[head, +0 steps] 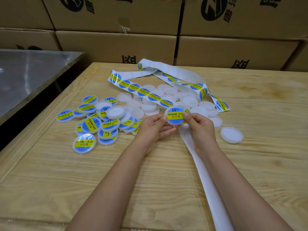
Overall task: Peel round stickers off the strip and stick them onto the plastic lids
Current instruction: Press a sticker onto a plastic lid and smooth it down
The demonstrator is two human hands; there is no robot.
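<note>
A pale wooden table [50,172] with clear grain fills the view, seen from above by the person working at it. Behind it stand stacked brown cardboard boxes [116,45] printed with large black logos and characters (cut off by the frame, so unreadable). At left, a grey metal table [30,72] sits just beside the wooden one.

A long white sticker strip [145,92] loops across the far side, carrying round blue stickers with a yellow band. Its bare backing [206,180] runs toward the viewer under the right forearm. Plain white lids [150,105] are heaped beneath the strip, labelled lids [100,120] are piled to the left, and a single lid [231,135] lies apart at right.

Both hands hold one lid [175,116] above the table's middle. The left hand [153,129] curls its fingers beneath it, thumb at the left rim. The right hand [200,129] pinches the right rim between thumb and forefinger, and possibly the strip's end too.

Its sticker reads "SOLDERING PASTE" in black on yellow, with "助焊膏" below. The smaller print is too fine to read.
</note>
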